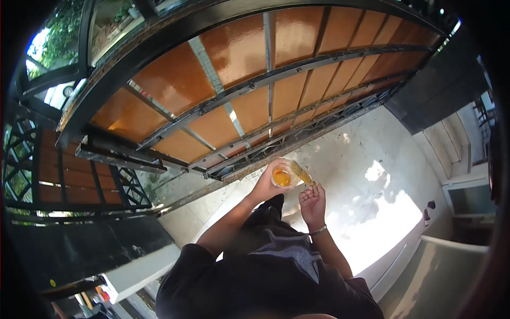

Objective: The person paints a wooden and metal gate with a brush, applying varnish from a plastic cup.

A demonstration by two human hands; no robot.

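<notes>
My left hand (265, 185) is wrapped round a clear plastic cup (292, 180) with amber liquid (281, 177) in its bottom. In my right hand (312, 205) the fingers are closed on the end of a paintbrush (302, 172). The brush is yellowish and slants up and to the left, its head right at the cup's rim. Both hands are in front of my body, above the pale floor. Beyond them stands a black metal gate (249, 85) with orange-brown wooden panels (236, 50), several of them glossy with reflections.
A second panelled gate section (79, 178) stands at the left, above a dark wall (79, 244). Pale tiled floor (340, 159) with bright sun patches lies under me. Steps (446, 141) rise at the right, and dark footwear (428, 211) lies on the floor near them.
</notes>
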